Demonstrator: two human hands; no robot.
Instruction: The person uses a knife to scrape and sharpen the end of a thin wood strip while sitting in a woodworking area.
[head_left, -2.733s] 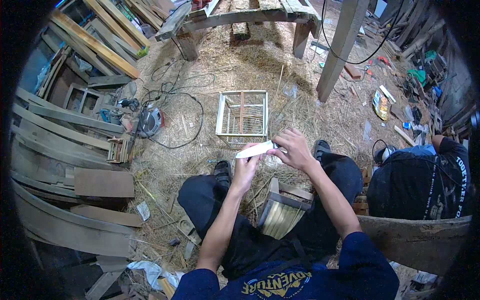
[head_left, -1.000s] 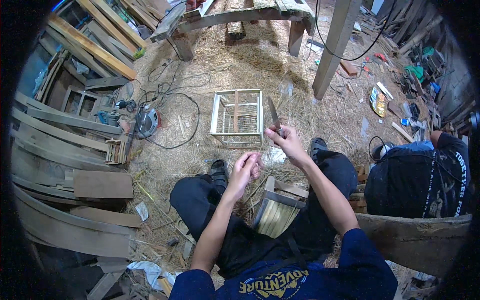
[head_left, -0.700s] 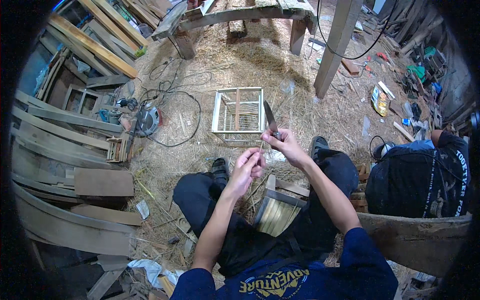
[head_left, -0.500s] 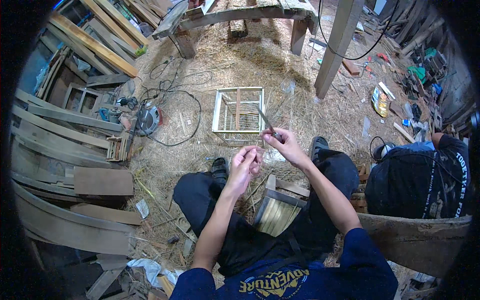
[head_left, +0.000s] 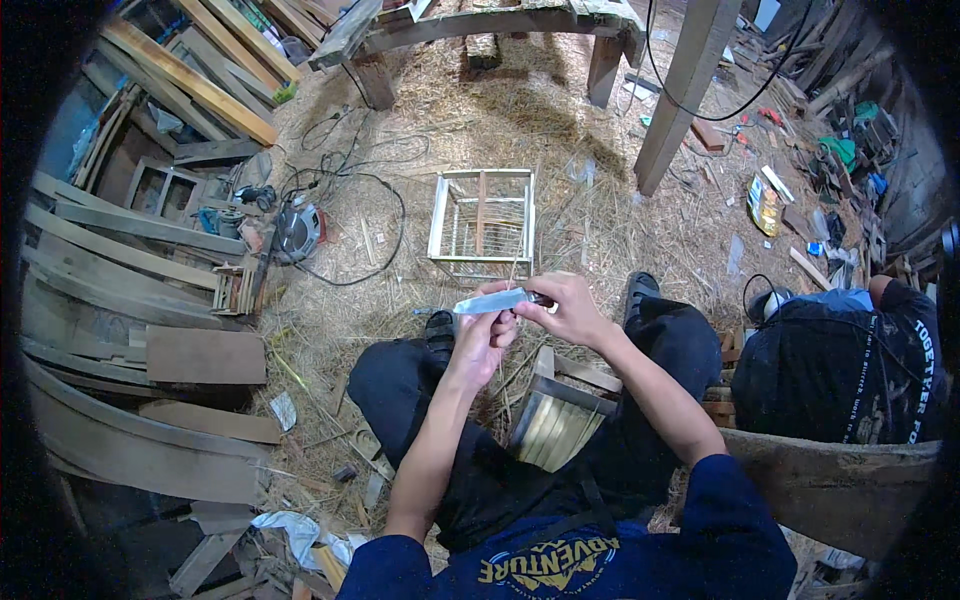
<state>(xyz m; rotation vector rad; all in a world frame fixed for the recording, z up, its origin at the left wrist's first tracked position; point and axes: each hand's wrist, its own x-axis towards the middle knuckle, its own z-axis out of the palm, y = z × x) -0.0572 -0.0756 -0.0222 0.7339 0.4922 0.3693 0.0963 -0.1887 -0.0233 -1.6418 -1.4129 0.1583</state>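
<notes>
A knife with a broad, shiny blade is gripped by its dark handle in my right hand. Its blade points left and lies across the fingers of my left hand. The left fingers are closed in a pinch on a thin wooden stick, whose end pokes up past the blade; the rest is hidden by the hands. Just beyond my hands, a small cage-like frame of pale wood with thin bars stands on the floor. Between my legs is a wooden box with light slats.
A circular saw and tangled black cords lie left of the frame. Boards are stacked along the left. A wooden bench and a post stand ahead. At the right, a person in a black shirt bends low.
My right hand has brought the knife down and turned its blade from pointing up to lying leftward over my left hand. The left hand stays nearly in place, still pinching.
</notes>
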